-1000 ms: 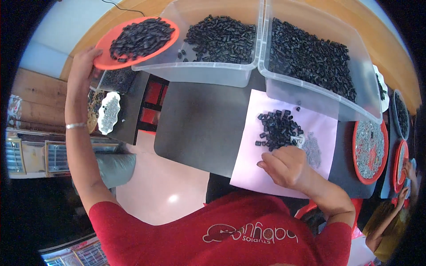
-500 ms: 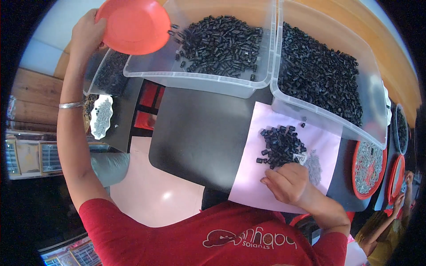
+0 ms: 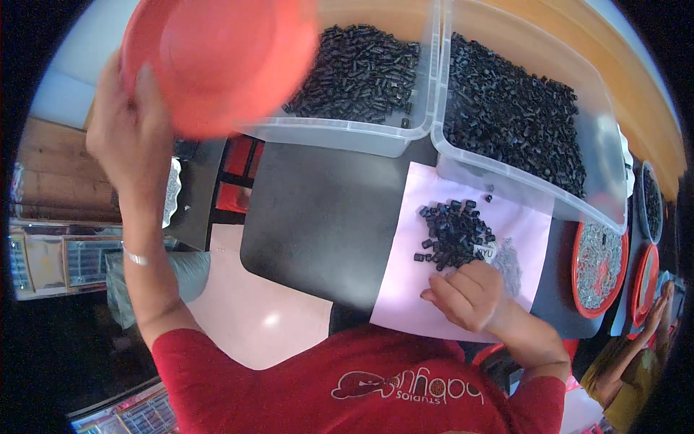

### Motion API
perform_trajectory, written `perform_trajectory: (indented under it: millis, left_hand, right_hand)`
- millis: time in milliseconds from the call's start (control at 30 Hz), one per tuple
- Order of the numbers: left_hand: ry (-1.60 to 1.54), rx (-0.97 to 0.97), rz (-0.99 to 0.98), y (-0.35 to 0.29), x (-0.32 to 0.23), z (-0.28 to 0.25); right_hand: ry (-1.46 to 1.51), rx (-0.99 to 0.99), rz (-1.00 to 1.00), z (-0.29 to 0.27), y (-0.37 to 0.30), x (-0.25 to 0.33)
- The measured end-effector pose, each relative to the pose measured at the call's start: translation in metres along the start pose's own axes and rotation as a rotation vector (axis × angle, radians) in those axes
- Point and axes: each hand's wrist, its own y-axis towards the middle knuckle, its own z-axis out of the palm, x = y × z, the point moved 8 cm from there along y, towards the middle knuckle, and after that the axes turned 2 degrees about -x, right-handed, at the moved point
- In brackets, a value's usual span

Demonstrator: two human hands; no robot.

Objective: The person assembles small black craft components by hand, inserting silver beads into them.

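My left hand grips the rim of an orange-red round plate, held up over the near left side of a clear plastic bin; the plate is blurred and its face bare. In that bin lie many short black cylindrical pieces. My right hand is closed, its fingers curled, at the near edge of a pile of similar black pieces on a pale pink sheet. What its fingers hold, if anything, is hidden. Tiny grey bits and a small white label lie beside the pile.
Another clear bin of black pieces stands behind the sheet. To the right sit a red tray of small clear pieces and another red tray, by a co-worker's hands. A scalloped white dish is partly behind my left arm.
My left hand has brought the plate nearer and lower, away from over the left bin, where black pieces were at its edge. My right hand has barely moved.
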Motion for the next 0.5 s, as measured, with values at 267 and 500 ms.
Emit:
perform_trajectory:
  millis: [267, 500]
  left_hand:
    - [-0.743, 0.268, -0.808, -0.142, 0.019, -0.034]
    - [-0.905, 0.395, -1.033, -0.24, 0.035, 0.0]
  right_hand:
    - [-0.052, -0.069, -0.06, -0.002, -0.006, 0.01]
    - [-0.186, -0.134, -0.113, -0.011, -0.003, 0.017]
